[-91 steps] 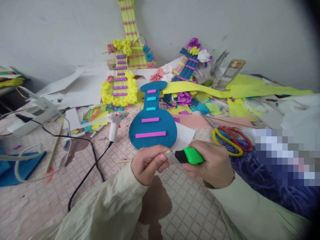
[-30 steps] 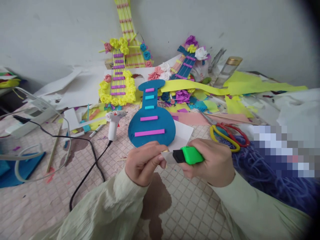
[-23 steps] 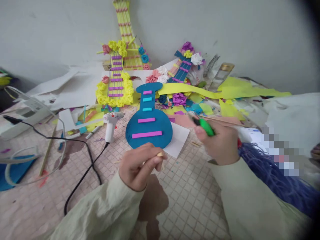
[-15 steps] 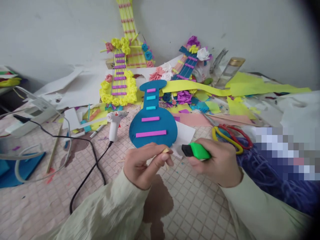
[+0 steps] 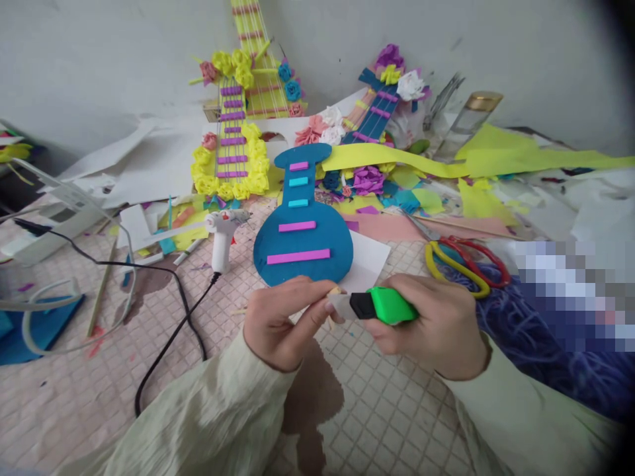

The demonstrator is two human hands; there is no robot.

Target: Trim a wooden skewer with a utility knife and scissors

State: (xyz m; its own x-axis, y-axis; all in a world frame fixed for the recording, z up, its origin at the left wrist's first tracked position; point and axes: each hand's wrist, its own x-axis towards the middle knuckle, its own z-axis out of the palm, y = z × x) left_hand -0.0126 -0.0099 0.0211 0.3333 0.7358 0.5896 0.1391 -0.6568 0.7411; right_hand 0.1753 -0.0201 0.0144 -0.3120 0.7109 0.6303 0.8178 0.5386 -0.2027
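Between its thumb and fingers, my left hand [image 5: 285,324] pinches a small pale wooden stick [image 5: 336,291], mostly hidden by the fingertips. My right hand [image 5: 429,324] grips a green box cutter [image 5: 391,305] with a black tip, its blade pointing left and meeting the stick at my left fingertips. Just beyond the hands lies a blue guitar-shaped cutout [image 5: 302,231] bearing purple and light-blue strips across its neck and body. A white sheet of paper [image 5: 372,254] shows partly beneath it.
A white glue gun [image 5: 221,241] stands left of the cutout, its black cord [image 5: 184,301] trailing forward. Scissors [image 5: 461,261] and purple yarn [image 5: 516,337] lie at right. Decorated paper guitars [image 5: 232,142], a glass jar [image 5: 476,119] and paper scraps fill the back.
The box cutter has moved left, so its blade now meets the stick in my left hand. The view has shifted slightly, with the background sitting higher.
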